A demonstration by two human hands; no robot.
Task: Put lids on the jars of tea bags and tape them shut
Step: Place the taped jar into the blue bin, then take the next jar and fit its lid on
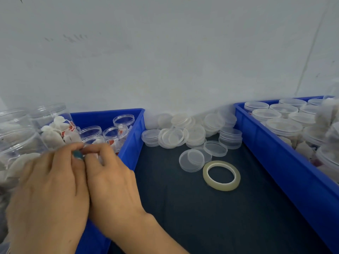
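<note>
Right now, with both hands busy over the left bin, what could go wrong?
1. The open jars crowd the left bin, one of them tilted; the left hand and right hand working among them could tip one and spill tea bags.
2. The lids lie in a loose heap; pulling one out may scatter the others.

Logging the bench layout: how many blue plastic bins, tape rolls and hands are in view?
Blue plastic bins: 2, left bin and right bin
Clear tape roll: 1
Bare hands: 2, left hand and right hand
Total: 5
</note>
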